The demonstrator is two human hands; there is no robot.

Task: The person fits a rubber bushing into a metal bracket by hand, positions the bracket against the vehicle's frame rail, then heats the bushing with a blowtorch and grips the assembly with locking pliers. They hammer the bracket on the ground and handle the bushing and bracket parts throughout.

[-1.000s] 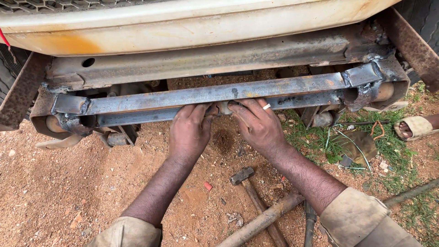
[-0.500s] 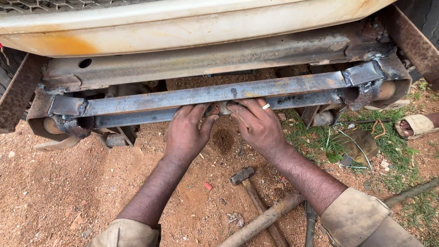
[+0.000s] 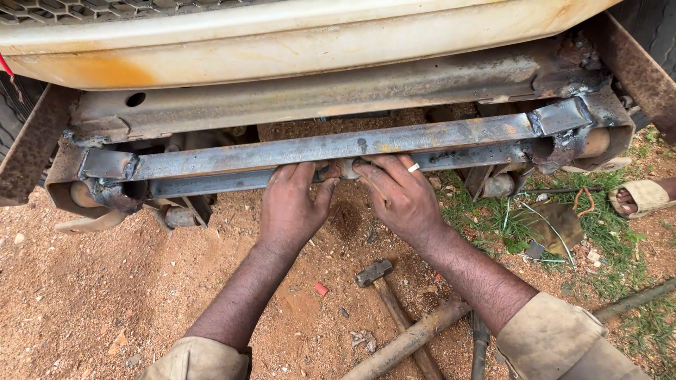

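A long steel crossbar (image 3: 422, 139) runs under the front of a cream vehicle bumper (image 3: 317, 42), welded to rusty brackets at both ends. My left hand (image 3: 292, 207) presses against the bar's lower edge near its middle, fingers curled up behind it. My right hand (image 3: 398, 193), with a pale ring on one finger, lies beside it with fingertips on the same edge. Between the two hands a small round part (image 3: 346, 169) shows under the bar; what grips it is hidden.
A hammer (image 3: 377, 273) with a wooden handle lies on the red dirt below my hands, beside a rusty pipe (image 3: 408, 341). Grass, wire and a cloth scrap (image 3: 556, 225) lie at right. Someone's sandalled foot (image 3: 644, 197) is at the right edge.
Both hands stay at the bar's middle; the view has shifted slightly and the fingers have adjusted a little.
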